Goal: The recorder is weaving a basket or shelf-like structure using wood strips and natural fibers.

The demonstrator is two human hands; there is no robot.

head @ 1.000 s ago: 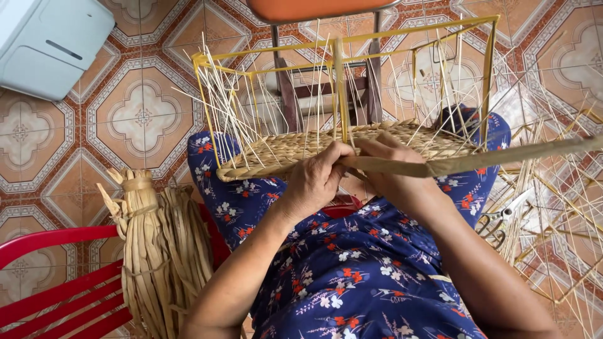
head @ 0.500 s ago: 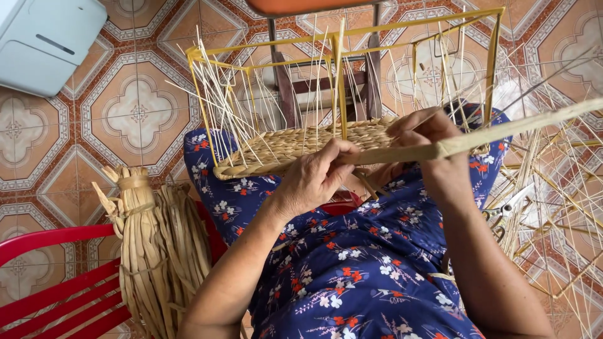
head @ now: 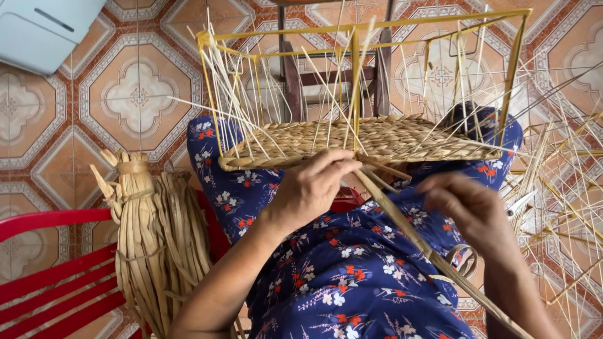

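A half-woven straw basket (head: 389, 139) lies on my lap inside a yellow wire frame (head: 355, 69), with many thin stakes sticking up from it. My left hand (head: 311, 188) pinches the basket's near rim where the middle frame post meets it. From that spot a flat straw strand (head: 408, 229) runs down to the lower right across my floral dress. My right hand (head: 471, 207) is blurred, with curled fingers, just right of the strand. Whether it grips anything cannot be made out.
A tied bundle of dried straw (head: 157, 238) leans on a red slatted bench (head: 50, 276) at my left. Loose stakes (head: 565, 194) lie scattered on the tiled floor at the right. A wooden stool (head: 333, 78) stands behind the frame, and a white box (head: 44, 25) sits top left.
The strand, held out level to the right earlier, now slants down to the lower right. My right hand has dropped back toward my lap. My left hand stays at the rim.
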